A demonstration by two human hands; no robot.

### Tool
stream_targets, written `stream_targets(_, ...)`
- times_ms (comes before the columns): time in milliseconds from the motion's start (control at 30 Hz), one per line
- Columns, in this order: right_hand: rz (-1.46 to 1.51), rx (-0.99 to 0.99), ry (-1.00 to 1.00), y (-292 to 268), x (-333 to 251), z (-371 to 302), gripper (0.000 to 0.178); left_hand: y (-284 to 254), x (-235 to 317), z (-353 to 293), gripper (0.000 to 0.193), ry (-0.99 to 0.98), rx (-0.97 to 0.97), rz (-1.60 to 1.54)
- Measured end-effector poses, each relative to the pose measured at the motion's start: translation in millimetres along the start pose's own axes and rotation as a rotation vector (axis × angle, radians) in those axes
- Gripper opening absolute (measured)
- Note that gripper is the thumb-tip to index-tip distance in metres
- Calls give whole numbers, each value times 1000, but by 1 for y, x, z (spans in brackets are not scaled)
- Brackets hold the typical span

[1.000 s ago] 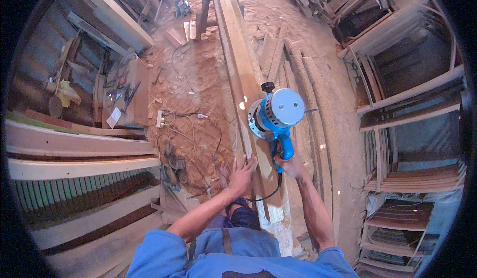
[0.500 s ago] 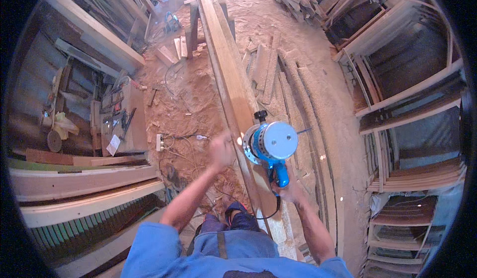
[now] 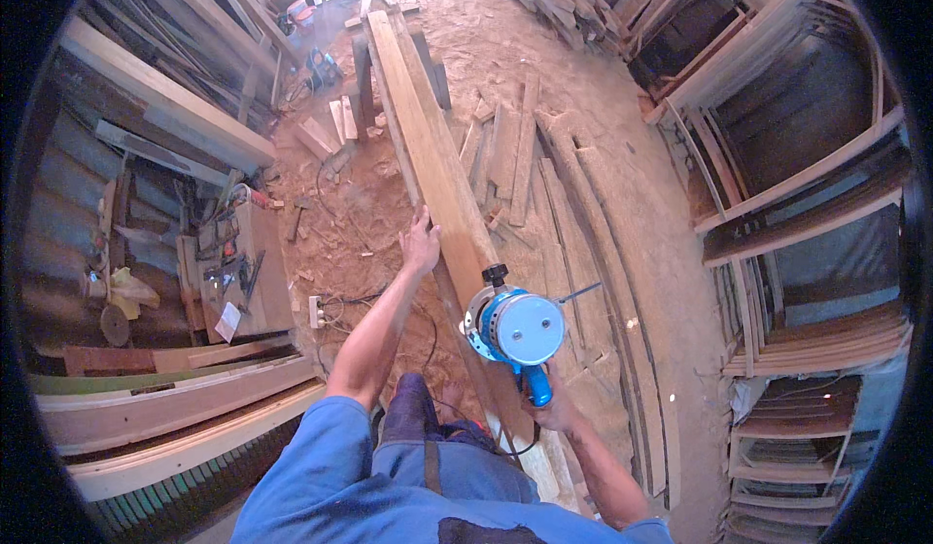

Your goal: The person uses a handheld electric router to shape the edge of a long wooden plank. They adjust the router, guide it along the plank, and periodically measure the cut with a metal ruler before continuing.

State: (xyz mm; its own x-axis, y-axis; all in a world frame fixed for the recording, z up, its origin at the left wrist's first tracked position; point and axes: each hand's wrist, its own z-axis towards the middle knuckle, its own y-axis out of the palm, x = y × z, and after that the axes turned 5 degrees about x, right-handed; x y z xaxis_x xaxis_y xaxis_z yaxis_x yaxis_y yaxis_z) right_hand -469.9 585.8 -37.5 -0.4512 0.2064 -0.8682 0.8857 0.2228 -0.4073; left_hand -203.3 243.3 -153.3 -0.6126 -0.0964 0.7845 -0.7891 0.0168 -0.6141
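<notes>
A blue router [image 3: 525, 326] with a round flat top and black knob sits on a long wooden plank [image 3: 428, 126] that stretches away in front of me. Wrapped around the router's blue handle is my right hand [image 3: 556, 410]. My left hand [image 3: 420, 245] rests against the plank's left edge, farther along than the router, with its fingers stretched out. The black cord [image 3: 526, 444] loops from the handle toward my legs. The router's base hides the cutting bit and the wood under it.
Loose boards [image 3: 505, 155] and long planks [image 3: 622, 282] lie on the dusty floor to the right. A power strip [image 3: 316, 312] with cables is on the left, near a wooden box [image 3: 262, 272] with tools. Wooden frames [image 3: 807, 223] stand along the right side.
My left hand has moved forward from beside the router and now touches the plank's edge. The router, still in my right hand, has come slightly closer to me. My view has shifted slightly.
</notes>
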Motion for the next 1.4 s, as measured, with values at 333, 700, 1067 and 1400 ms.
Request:
stream_targets(333, -27, 14, -36, 11, 8, 49, 106, -13, 4, 1, 67, -32, -14, 82)
stream_targets(700, 151, 45, 6, 12, -31, 97, 109, -23, 5, -1, 66, 38, -14, 140)
stream_targets(1067, 157, -14, 110, 2, -77, 158, 112, -30, -8, 10, 55, -28, -84, 75)
stream_targets(1400, 120, 38, -18, 2, -80, 202, 107, -46, -34, 18, 49, 57, -216, -75)
